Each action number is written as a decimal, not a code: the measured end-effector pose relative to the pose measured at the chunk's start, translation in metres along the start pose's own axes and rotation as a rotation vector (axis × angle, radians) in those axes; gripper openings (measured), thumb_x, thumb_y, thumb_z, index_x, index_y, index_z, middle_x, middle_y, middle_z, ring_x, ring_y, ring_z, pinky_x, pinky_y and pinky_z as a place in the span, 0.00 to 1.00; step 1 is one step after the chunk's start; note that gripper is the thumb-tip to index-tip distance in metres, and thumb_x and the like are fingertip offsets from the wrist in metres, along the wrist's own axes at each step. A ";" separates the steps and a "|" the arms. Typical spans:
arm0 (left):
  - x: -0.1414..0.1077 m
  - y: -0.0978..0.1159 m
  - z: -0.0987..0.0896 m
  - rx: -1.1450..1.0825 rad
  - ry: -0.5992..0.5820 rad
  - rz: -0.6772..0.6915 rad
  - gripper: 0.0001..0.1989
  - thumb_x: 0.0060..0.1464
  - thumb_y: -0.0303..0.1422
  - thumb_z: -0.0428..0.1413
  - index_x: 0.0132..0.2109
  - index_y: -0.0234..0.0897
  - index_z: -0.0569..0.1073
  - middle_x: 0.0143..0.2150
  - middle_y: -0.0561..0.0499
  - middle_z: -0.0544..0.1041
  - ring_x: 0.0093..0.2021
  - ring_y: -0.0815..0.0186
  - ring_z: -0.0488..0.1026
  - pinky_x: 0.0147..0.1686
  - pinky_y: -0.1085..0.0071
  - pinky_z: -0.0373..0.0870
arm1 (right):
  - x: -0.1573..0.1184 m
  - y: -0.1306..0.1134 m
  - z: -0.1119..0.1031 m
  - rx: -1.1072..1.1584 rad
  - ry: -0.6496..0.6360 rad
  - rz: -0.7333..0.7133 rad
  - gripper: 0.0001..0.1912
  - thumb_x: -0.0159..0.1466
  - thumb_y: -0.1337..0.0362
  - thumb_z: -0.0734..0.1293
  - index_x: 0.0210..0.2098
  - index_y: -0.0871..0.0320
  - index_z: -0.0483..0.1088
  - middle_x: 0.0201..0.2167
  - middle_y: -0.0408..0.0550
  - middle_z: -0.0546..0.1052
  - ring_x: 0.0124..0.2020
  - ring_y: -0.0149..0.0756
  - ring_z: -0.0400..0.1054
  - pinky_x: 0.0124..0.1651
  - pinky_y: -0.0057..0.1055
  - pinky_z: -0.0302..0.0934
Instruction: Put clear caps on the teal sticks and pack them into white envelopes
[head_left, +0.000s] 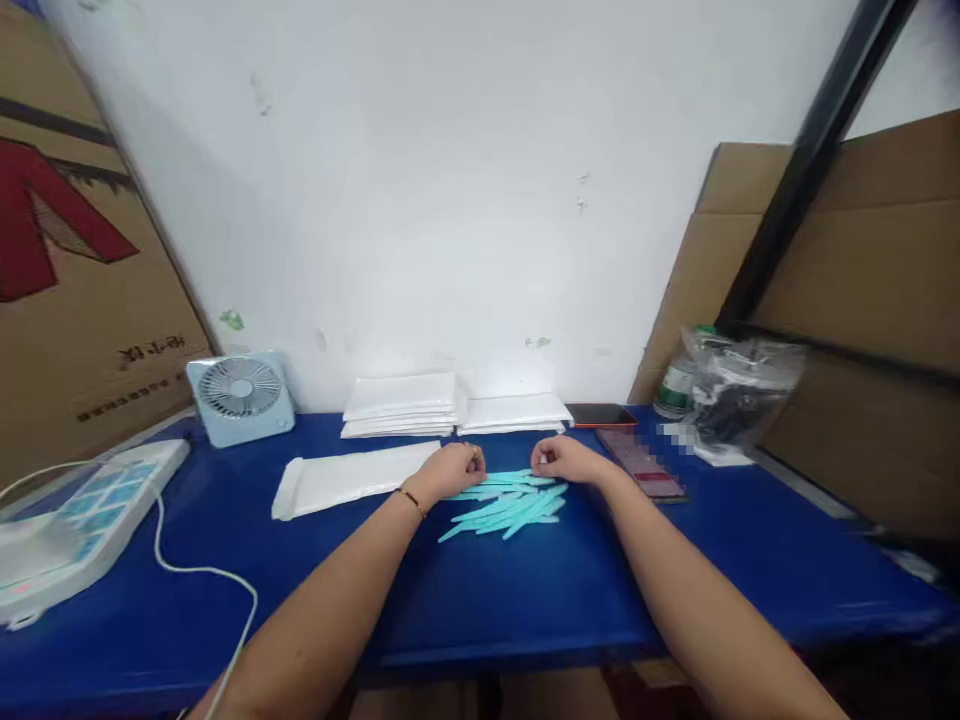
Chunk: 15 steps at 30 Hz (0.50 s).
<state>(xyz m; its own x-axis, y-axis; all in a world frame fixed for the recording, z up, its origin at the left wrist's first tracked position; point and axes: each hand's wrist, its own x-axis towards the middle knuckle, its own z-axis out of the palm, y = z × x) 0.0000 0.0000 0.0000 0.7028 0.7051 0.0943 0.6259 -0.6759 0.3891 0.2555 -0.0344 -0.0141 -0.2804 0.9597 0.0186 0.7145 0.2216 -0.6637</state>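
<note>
A loose pile of thin turquoise sticks (517, 512) with tapered ends lies on the blue table, between and in front of my hands. My left hand (456, 468) has its fingers pinched at the left end of the upper sticks. At their right end, my right hand (564, 461) is closed with thumb and fingertips together on a stick. The fingers partly hide the stick ends. A flat white packet (352, 478) rests beside my left hand and reaches under or behind it; I cannot tell which.
White packets are stacked (401, 405) against the wall, with another stack (514, 412) alongside. Two phones (641, 462) lie to the right, near a bottle (673, 390) and a clear plastic bag (739, 395). At left stand a small fan (241, 398) and a white corded device (97, 515).
</note>
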 end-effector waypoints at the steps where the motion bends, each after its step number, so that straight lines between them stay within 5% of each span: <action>1: -0.001 -0.001 0.001 -0.017 -0.026 -0.008 0.09 0.48 0.38 0.54 0.33 0.38 0.72 0.30 0.52 0.74 0.29 0.68 0.68 0.25 0.75 0.57 | 0.000 0.001 0.003 -0.001 0.005 0.002 0.08 0.50 0.63 0.68 0.29 0.61 0.73 0.22 0.43 0.70 0.23 0.28 0.59 0.26 0.25 0.52; 5: -0.006 -0.006 0.002 -0.052 -0.062 -0.007 0.10 0.50 0.39 0.52 0.32 0.37 0.72 0.28 0.52 0.73 0.28 0.68 0.68 0.24 0.75 0.57 | 0.000 0.001 0.009 0.000 0.035 -0.003 0.09 0.51 0.61 0.68 0.29 0.60 0.73 0.22 0.43 0.70 0.24 0.29 0.60 0.25 0.25 0.52; 10: -0.008 -0.014 -0.005 -0.091 0.050 -0.039 0.11 0.52 0.40 0.50 0.33 0.37 0.71 0.28 0.52 0.73 0.27 0.68 0.68 0.25 0.74 0.57 | -0.007 -0.011 0.003 0.102 0.104 -0.080 0.14 0.59 0.55 0.63 0.33 0.59 0.74 0.27 0.45 0.73 0.28 0.32 0.63 0.31 0.28 0.56; 15: -0.005 -0.025 -0.006 -0.116 0.073 -0.096 0.11 0.52 0.40 0.51 0.33 0.39 0.71 0.29 0.53 0.74 0.29 0.67 0.69 0.27 0.74 0.58 | -0.007 -0.011 0.002 0.280 0.081 -0.077 0.14 0.55 0.54 0.67 0.31 0.60 0.74 0.22 0.43 0.72 0.24 0.29 0.62 0.28 0.27 0.56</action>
<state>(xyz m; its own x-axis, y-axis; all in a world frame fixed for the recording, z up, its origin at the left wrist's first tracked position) -0.0212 0.0146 -0.0042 0.6125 0.7820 0.1157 0.6430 -0.5780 0.5024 0.2479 -0.0440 -0.0084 -0.2664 0.9552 0.1292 0.4854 0.2488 -0.8382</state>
